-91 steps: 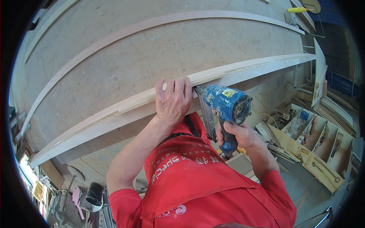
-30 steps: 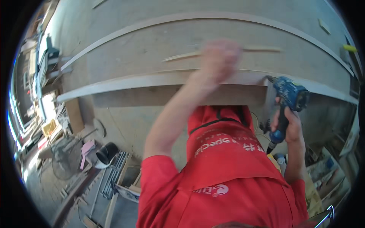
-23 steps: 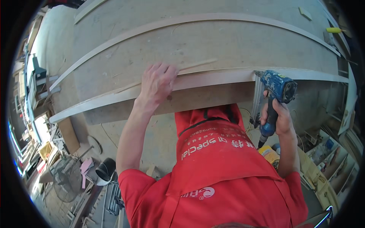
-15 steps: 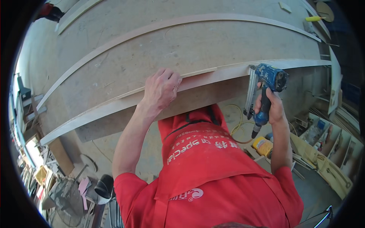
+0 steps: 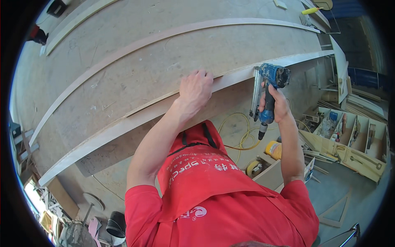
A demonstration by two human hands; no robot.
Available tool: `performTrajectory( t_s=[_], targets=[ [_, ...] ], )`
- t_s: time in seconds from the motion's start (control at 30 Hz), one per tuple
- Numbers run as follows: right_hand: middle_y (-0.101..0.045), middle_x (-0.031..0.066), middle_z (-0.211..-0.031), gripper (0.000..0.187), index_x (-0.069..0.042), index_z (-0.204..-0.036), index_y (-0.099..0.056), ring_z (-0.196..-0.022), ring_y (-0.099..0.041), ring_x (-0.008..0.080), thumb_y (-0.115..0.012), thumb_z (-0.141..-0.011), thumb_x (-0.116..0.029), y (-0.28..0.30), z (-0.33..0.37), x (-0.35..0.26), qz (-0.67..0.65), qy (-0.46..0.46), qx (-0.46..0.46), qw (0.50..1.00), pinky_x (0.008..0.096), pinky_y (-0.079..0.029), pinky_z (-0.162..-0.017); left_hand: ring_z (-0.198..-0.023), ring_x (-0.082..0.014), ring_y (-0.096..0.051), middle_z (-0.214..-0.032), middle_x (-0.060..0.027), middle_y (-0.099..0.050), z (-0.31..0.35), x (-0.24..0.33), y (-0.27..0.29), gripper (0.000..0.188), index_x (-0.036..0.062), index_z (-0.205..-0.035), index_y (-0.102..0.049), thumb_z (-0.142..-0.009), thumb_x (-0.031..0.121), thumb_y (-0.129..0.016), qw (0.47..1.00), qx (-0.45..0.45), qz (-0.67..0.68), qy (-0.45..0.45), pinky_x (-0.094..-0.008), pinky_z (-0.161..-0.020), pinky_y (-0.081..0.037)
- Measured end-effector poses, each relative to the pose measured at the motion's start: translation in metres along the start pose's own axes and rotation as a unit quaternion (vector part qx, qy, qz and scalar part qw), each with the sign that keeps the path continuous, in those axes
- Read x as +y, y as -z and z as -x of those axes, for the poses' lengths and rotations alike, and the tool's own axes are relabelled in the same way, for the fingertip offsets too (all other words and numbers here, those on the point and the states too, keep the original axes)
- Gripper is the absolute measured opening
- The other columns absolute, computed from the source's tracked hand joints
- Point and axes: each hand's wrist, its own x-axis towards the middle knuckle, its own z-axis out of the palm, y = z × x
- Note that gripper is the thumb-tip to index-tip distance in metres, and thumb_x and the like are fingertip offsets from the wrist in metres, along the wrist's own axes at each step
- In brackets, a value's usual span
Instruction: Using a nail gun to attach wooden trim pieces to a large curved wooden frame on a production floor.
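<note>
My right hand (image 5: 279,105) is wrapped round the handle of a blue pneumatic nail gun (image 5: 273,74). The gun's nose and silver magazine sit against a long pale wooden strip (image 5: 234,79) at the near edge of the workbench (image 5: 135,74). To the left of the gun, my left hand (image 5: 196,88) is closed over the same edge. Its fingers pinch the strip and a thin layer lying along it; the fingertips are partly hidden. Farther back, a second long strip (image 5: 164,36) lies across the bench top.
A yellow air hose (image 5: 242,138) coils on the floor beneath the gun. At right stands a compartmented tool box (image 5: 352,154) with several tools, near a yellow container (image 5: 273,150). A yellow-handled tool (image 5: 311,11) lies at the far right. A black bucket (image 5: 116,224) stands at lower left.
My left hand has shifted right along the strip, nearer the nail gun. My right hand still holds the gun at the strip. The whole view has shifted somewhat.
</note>
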Motion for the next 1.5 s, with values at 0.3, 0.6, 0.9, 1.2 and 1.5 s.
performTrajectory(
  t_s=[0.3,0.6,0.9,1.2,1.5],
  targets=[
    [-0.062,0.0100,-0.068,0.048,-0.007,-0.133,-0.051,-0.057,-0.063,0.0223,-0.055,-0.106,-0.046,0.022,-0.018,-0.014,-0.019,0.006,-0.002,1.000,0.0372,-0.054,-0.062,-0.102,-0.0323,-0.067,-0.101,-0.0128,-0.067,-0.008,-0.005,0.017,0.023,0.0043,-0.097,-0.068,-0.084,0.023,-0.073,0.999,-0.027,-0.011,0.036,-0.0500,-0.080,-0.056],
    [-0.062,0.0103,-0.070,0.055,-0.005,-0.142,-0.049,-0.059,-0.063,0.0213,-0.056,-0.105,-0.045,0.047,-0.054,-0.018,-0.023,-0.004,0.000,1.000,0.0351,-0.053,-0.065,-0.102,-0.0277,-0.062,-0.103,-0.0090,-0.062,-0.055,0.006,-0.013,0.040,0.0070,-0.100,-0.064,-0.069,0.023,-0.084,0.996,-0.048,-0.069,0.023,-0.0429,-0.080,-0.050],
    [-0.063,0.0100,-0.071,0.069,-0.004,-0.149,-0.044,-0.061,-0.064,0.0208,-0.061,-0.101,-0.051,0.060,-0.079,-0.014,-0.040,-0.026,0.011,0.999,0.0341,-0.053,-0.067,-0.096,-0.0271,-0.059,-0.100,-0.0092,-0.059,-0.083,0.007,-0.031,0.039,0.0062,-0.102,-0.063,-0.068,0.017,-0.078,0.995,-0.033,-0.090,0.040,-0.0449,-0.090,-0.044],
    [-0.064,0.0096,-0.071,0.074,-0.004,-0.151,-0.041,-0.061,-0.064,0.0184,-0.063,-0.100,-0.053,0.083,-0.096,-0.017,-0.012,-0.003,-0.011,1.000,0.0332,-0.053,-0.071,-0.092,-0.0230,-0.057,-0.096,-0.0054,-0.054,-0.089,0.009,-0.068,0.036,0.0078,-0.112,-0.064,-0.077,0.009,-0.068,0.982,0.040,-0.180,0.047,-0.0567,-0.111,-0.035],
    [-0.064,0.0092,-0.072,0.074,-0.004,-0.152,-0.040,-0.061,-0.063,0.0180,-0.062,-0.100,-0.053,0.107,-0.084,-0.029,-0.027,-0.037,-0.048,0.998,0.0325,-0.052,-0.072,-0.084,-0.0195,-0.058,-0.092,-0.0025,-0.052,-0.079,0.024,-0.087,0.025,0.0117,-0.108,-0.064,-0.084,0.007,-0.062,0.957,0.105,-0.268,0.041,-0.0593,-0.117,-0.031]
  ],
)
